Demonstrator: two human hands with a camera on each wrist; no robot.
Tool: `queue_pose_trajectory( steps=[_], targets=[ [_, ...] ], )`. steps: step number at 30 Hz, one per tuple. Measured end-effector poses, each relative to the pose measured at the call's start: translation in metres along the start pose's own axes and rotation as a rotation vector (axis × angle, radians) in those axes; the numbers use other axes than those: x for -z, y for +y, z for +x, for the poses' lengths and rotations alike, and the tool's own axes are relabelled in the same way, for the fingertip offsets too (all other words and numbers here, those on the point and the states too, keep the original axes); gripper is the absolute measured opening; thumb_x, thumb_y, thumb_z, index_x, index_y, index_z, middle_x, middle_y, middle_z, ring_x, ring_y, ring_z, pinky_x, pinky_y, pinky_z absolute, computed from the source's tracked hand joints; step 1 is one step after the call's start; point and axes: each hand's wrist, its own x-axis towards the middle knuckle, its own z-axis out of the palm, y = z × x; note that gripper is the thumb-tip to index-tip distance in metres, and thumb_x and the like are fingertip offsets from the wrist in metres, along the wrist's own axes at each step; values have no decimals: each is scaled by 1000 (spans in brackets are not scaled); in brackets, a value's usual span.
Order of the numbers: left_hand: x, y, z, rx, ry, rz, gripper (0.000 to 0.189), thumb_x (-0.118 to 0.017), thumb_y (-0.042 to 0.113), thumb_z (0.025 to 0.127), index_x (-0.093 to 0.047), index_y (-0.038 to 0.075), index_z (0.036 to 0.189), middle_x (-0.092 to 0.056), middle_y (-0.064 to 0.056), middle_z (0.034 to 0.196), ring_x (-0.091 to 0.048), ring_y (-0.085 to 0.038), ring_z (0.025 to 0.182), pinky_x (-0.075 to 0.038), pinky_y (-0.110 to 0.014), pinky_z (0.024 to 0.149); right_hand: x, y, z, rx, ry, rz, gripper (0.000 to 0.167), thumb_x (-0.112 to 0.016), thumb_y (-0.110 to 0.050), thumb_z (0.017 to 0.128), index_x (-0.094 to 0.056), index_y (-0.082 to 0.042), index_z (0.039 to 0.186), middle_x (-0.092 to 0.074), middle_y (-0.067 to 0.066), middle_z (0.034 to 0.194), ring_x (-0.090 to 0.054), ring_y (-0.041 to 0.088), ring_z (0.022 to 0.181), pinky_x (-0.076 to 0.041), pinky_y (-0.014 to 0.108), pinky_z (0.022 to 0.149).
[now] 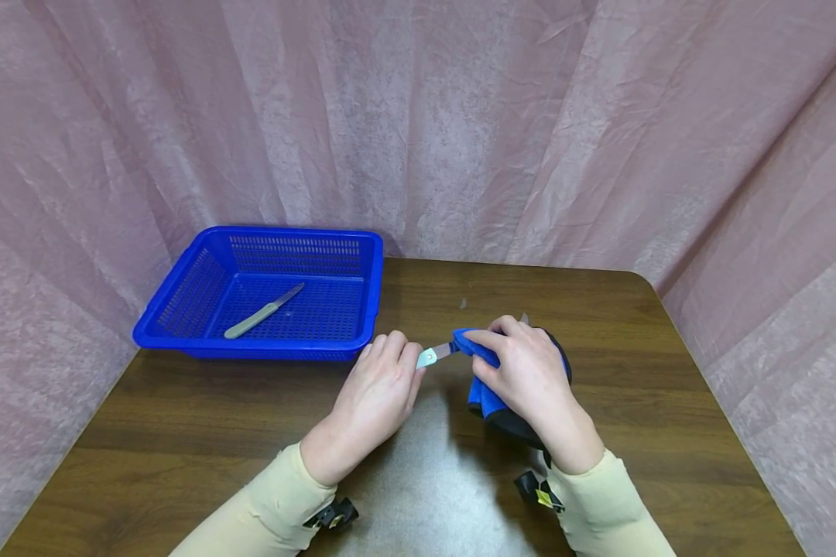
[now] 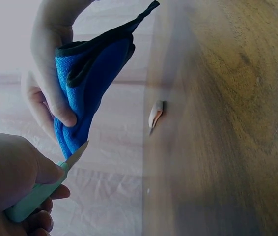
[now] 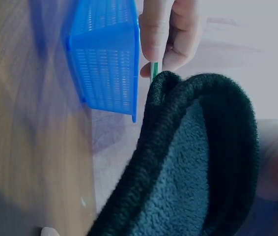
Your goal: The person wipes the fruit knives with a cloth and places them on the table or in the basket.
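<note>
My left hand grips a small knife by its pale green handle, the blade pointing right. In my right hand is a folded blue cloth with black edging, pinched between thumb and fingers. The cloth's left end meets the blade, covering part of it in the head view. From the left wrist, the knife's blade shows its tip beside the lower end of the cloth. Close to the right wrist camera, the cloth hides most of the right hand.
A blue plastic basket stands at the back left, with another knife with a pale handle inside. One more pale-handled knife lies on the wooden table, mostly behind the right hand in the head view. Pink curtains hang behind.
</note>
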Motion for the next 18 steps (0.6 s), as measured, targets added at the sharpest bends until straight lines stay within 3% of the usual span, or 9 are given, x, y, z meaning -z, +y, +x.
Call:
queue_pose_trajectory(
  steps=[18],
  targets=[
    [2,0,1,3,2,-6,13,-75,15,104,-68,4,107,-56,-8,93,-54,-33,81,-48,-41,70,3,8,-1,-62,27,3,36,-78,-19,94,-84,-22,129,-73,10,114,-71,32,99,-54,54,97]
  ],
)
